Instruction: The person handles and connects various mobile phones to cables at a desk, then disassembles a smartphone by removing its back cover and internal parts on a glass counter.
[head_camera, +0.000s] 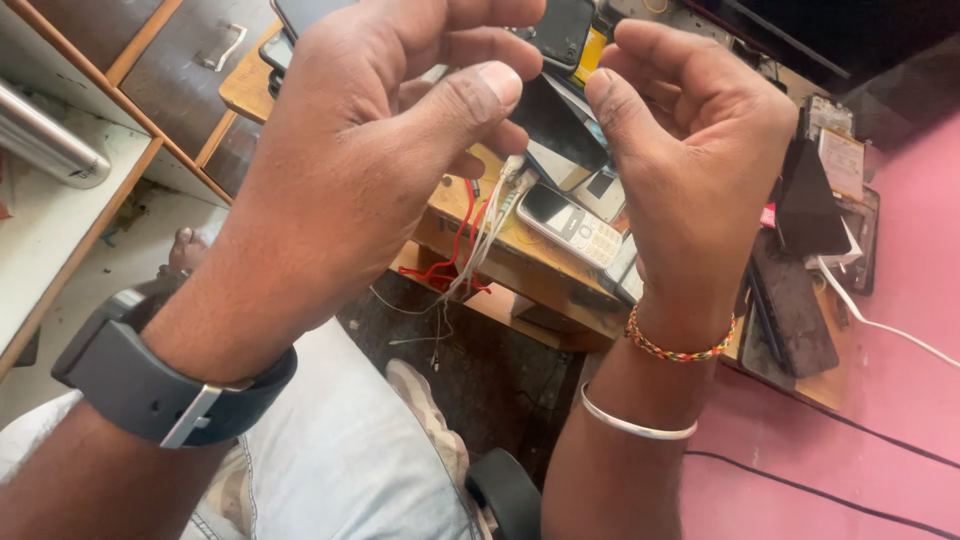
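a first-person view down at two bare hands raised close together above a cluttered wooden surface (470, 200). the left hand (340, 170), with a dark watch (150, 385) on its wrist, is curled around a thin bundle of white wires (495, 215); the wires appear to be pinched between thumb and fingers (480, 95), though the grip itself is hidden behind the hand. the bundle hangs down from the left hand, in front of the surface's edge, with red wires (455, 250) beside it and loose ends trailing toward the floor. the right hand (690, 150), with a beaded thread and a metal bangle (635, 425) on its wrist, is held just beside the left, its fingers loosely curled and apart, nothing held. beneath the hands a small keypad phone (570, 225) and several dark phones lie on the surface.

the step would be judged best done with the bundle kept steady by the left hand while single strands are teased out by the right fingertips, gently, so thin wires are not snapped.
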